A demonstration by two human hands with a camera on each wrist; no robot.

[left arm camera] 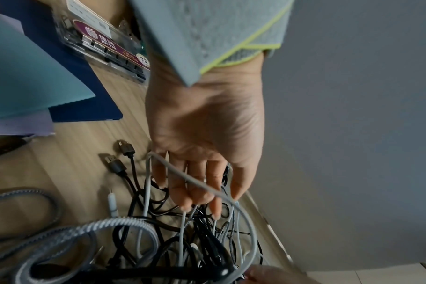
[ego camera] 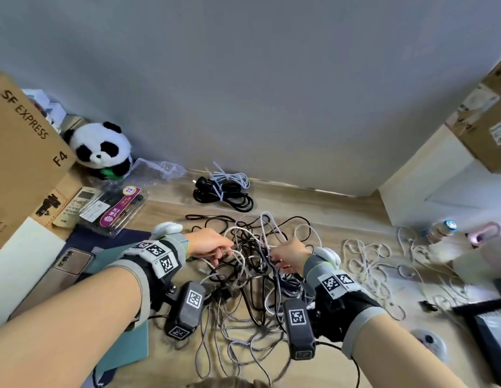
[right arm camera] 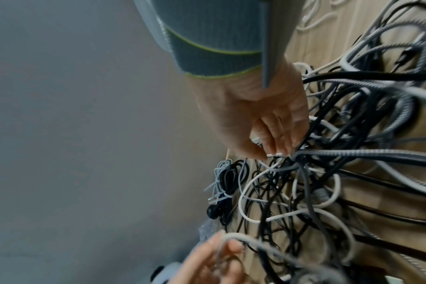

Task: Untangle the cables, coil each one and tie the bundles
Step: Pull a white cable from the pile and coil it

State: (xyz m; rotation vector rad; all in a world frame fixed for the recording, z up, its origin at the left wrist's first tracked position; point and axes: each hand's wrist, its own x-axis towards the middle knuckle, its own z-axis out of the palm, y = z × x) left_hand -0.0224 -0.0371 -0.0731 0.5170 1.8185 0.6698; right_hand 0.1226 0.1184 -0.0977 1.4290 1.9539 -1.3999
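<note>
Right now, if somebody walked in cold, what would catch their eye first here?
First the tangle of cables sprawled mid-floor, black, white and braided grey, with the left hand and right hand both in it; the left hand holds a pale grey cable. Behind it, by the wall, lie two tied bundles, and a panda plush sits far left.

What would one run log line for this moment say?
left hand: hooks grey cable | right hand: pinches white connector | tangle: unsorted | tied bundles: by wall

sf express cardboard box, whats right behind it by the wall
Behind the brown SF Express cardboard box, a black-and-white plush panda sits against the grey wall. The box hides whatever lies further left.
</note>
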